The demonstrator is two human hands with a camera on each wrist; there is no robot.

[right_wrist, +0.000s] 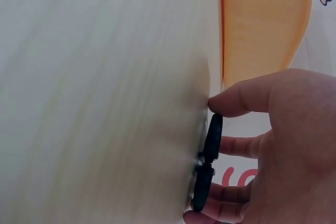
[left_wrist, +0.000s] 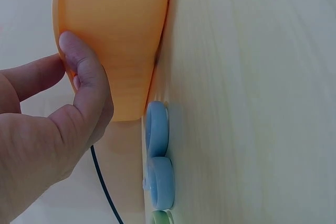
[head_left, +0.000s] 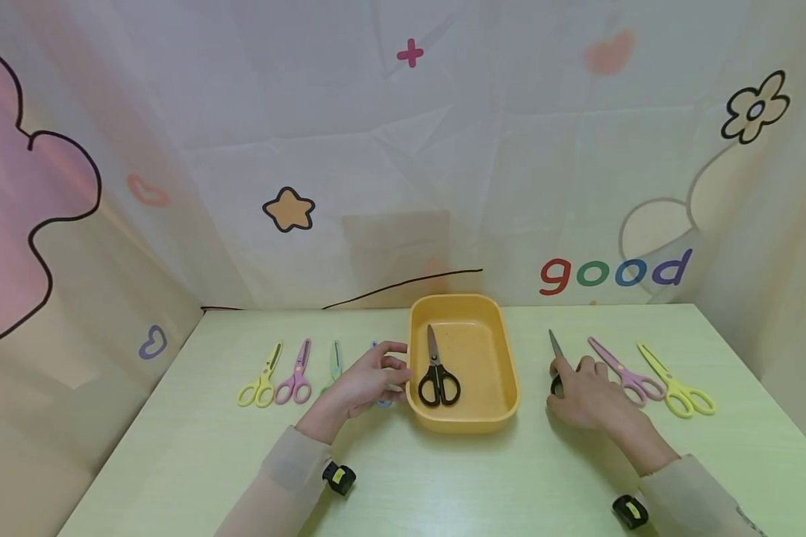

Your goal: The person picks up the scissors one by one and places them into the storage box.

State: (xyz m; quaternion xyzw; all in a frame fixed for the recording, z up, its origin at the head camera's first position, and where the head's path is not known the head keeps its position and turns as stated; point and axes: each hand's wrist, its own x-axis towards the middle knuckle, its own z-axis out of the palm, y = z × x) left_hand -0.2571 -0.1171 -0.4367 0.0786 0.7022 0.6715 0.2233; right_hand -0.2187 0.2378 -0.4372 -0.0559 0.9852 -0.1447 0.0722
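A yellow plastic tray (head_left: 470, 426) stands mid-table, with one pair of black-handled scissors (head_left: 433, 373) lying inside against its left part. The left hand (head_left: 369, 380) grips the tray's left rim; in the left wrist view, its thumb presses the outer wall (left_wrist: 113, 51). To the right of the tray, the right hand (head_left: 591, 395) holds a second pair of black-handled scissors (head_left: 555, 343) by the handles, blade pointing away. Thumb and fingers straddle those black handles (right_wrist: 212, 140) in the right wrist view, close to the tabletop. The hand covers most of this pair in the head view.
Left of the tray lie yellow scissors (head_left: 262, 384), pink scissors (head_left: 297, 377), green scissors (head_left: 336, 362) and blue scissors (left_wrist: 160, 182), the last two partly hidden by the left hand. Right of the right hand lie pink scissors (head_left: 634, 380) and yellow scissors (head_left: 678, 388). A printed curtain (head_left: 242, 89) hangs behind.
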